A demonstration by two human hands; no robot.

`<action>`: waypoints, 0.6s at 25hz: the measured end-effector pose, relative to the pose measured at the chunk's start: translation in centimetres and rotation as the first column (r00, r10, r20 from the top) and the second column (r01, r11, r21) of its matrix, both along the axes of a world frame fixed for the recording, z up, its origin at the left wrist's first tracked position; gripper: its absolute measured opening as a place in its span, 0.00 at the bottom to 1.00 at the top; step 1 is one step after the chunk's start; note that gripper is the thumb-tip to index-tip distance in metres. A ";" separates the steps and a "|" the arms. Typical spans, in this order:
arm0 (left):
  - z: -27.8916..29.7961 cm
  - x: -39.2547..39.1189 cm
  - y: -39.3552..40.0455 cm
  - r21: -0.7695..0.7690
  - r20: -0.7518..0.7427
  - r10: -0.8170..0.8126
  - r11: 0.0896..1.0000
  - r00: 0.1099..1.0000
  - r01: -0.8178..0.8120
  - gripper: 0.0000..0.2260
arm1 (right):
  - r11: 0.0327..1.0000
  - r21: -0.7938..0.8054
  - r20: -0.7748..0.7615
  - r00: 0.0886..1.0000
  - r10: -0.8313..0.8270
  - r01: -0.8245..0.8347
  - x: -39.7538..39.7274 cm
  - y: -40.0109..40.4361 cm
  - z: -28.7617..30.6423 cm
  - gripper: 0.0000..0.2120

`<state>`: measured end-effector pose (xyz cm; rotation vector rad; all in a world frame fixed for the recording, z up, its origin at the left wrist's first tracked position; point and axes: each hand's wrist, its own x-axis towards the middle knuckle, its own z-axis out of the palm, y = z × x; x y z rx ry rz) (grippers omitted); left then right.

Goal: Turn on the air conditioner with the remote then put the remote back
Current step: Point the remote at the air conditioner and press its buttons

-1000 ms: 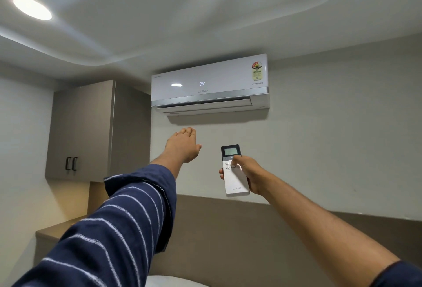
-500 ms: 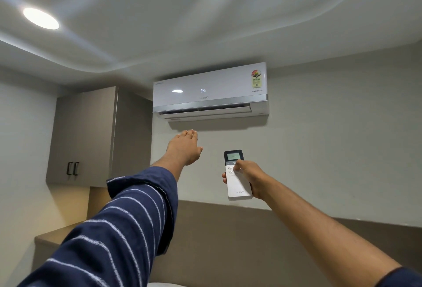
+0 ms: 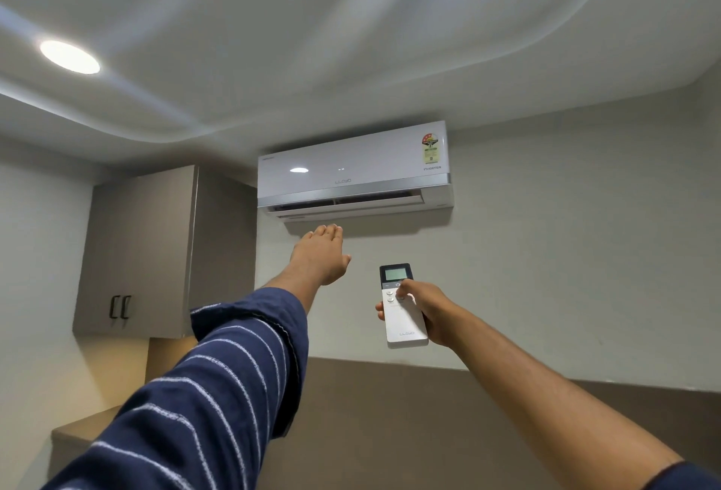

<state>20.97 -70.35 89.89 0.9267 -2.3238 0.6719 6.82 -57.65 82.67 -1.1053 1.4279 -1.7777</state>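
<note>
A white wall-mounted air conditioner (image 3: 353, 171) hangs high on the far wall, its bottom flap slightly open and two small lights showing on its front panel. My right hand (image 3: 427, 310) holds a white remote (image 3: 402, 304) with a dark screen at its top, pointed up at the unit, with the thumb on its upper buttons. My left hand (image 3: 322, 255) is stretched out flat, fingers together, just below the unit's vent, holding nothing.
A grey wall cabinet (image 3: 164, 251) with two dark handles hangs left of the unit, above a brown ledge (image 3: 82, 431). A brown padded panel (image 3: 429, 411) runs along the lower wall. A round ceiling light (image 3: 70, 57) glows at upper left.
The panel's readout went from 25 to 24 and now shows only two small dots. My view tilted upward, so the unit sits lower in frame. My thumb stays on the remote's buttons.
</note>
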 end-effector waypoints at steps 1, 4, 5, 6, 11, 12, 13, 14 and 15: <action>0.0 0.0 0.0 -0.003 0.002 -0.002 1.000 1.000 0.002 0.30 | 1.000 0.002 0.004 1.000 -0.006 0.006 -0.1 0.0 0.0 0.11; 0.2 0.0 -0.2 -0.009 -0.003 -0.004 1.000 1.000 0.004 0.30 | 0.999 0.013 0.003 0.999 -0.037 0.037 -0.3 -0.3 0.2 0.11; 0.2 0.0 -0.2 -0.006 -0.005 -0.003 1.000 1.000 0.003 0.30 | 0.999 0.017 0.004 0.999 -0.045 0.045 -0.3 -0.3 0.3 0.12; 0.2 0.0 -0.3 -0.002 -0.006 -0.002 1.000 1.000 0.002 0.30 | 0.999 0.017 0.007 0.999 -0.047 0.047 -0.4 -0.3 0.3 0.12; -0.1 -0.4 -1.1 0.011 -0.007 -0.011 1.000 1.000 0.011 0.30 | 0.999 0.008 0.009 0.999 -0.044 0.044 -0.2 -0.4 0.3 0.12; -0.2 -0.6 -1.3 0.012 -0.007 -0.012 1.000 1.000 0.012 0.30 | 0.999 0.007 0.003 0.999 -0.047 0.047 -0.2 -0.5 0.3 0.12; -0.3 -0.7 -1.4 0.010 -0.006 -0.011 1.000 1.000 0.012 0.30 | 0.999 0.004 -0.003 0.999 -0.050 0.050 -0.2 -0.6 0.4 0.11; -0.3 -0.7 -1.6 0.007 -0.007 -0.013 1.000 1.000 0.013 0.30 | 0.999 0.000 -0.009 0.999 -0.052 0.052 -0.2 -0.7 0.4 0.11; -0.2 -0.8 -1.8 0.007 -0.009 -0.015 1.000 1.000 0.015 0.30 | 0.999 -0.001 -0.013 0.998 -0.054 0.054 -0.3 -0.8 0.5 0.11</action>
